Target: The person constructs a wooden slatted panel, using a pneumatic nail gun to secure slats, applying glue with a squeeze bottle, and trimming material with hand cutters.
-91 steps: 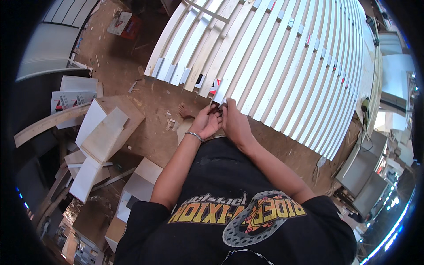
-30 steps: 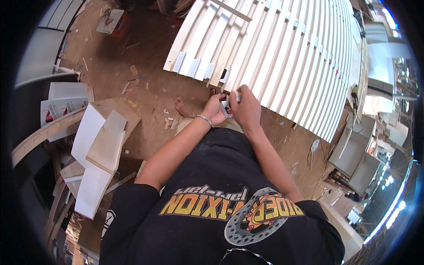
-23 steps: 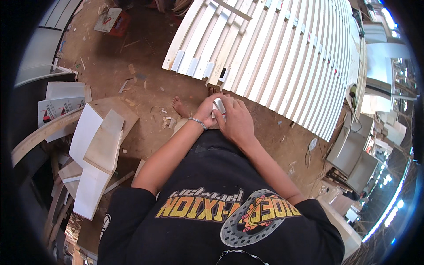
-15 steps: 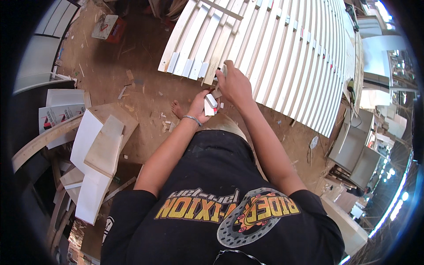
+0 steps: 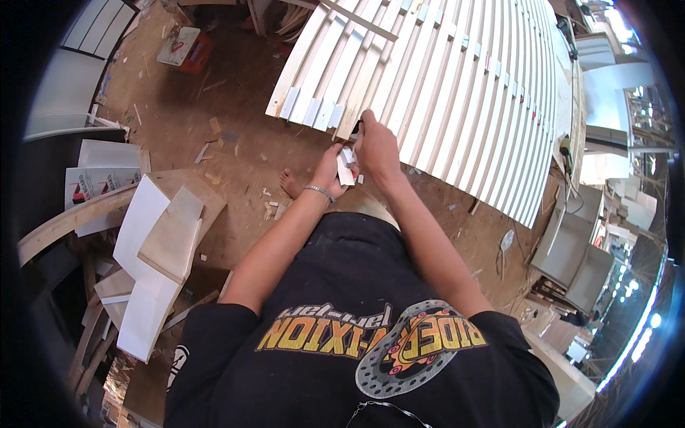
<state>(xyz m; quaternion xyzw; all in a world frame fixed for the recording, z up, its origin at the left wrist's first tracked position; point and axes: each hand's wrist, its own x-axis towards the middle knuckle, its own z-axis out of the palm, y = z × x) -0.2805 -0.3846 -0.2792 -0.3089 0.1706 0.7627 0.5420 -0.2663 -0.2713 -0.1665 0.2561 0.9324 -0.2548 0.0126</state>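
Observation:
My left hand (image 5: 330,173) is closed around several small white pieces (image 5: 346,170), which look like offcut blocks or strips. Right beside it, my right hand (image 5: 378,151) has its fingers curled at the near end of a bare wooden slat (image 5: 348,123). A small dark thing shows between those fingers, too covered to name. Both hands meet at the near left edge of a large slatted panel (image 5: 435,118), made of long pale strips laid side by side. Short white blocks (image 5: 312,110) sit between the strips near that edge.
A loose strip (image 5: 360,20) lies across the panel's far end. At left stand white and wooden board pieces (image 5: 146,264) beside a curved wooden piece (image 5: 75,221). A red stool-like box (image 5: 187,50) is at the far left. Wood scraps litter the brown floor (image 5: 242,143); a green tool (image 5: 566,145) lies at right.
The view has shifted slightly, placing the panel a little farther right. My right hand has drawn slightly nearer to me against the slat's end. The white pieces in my left hand have turned.

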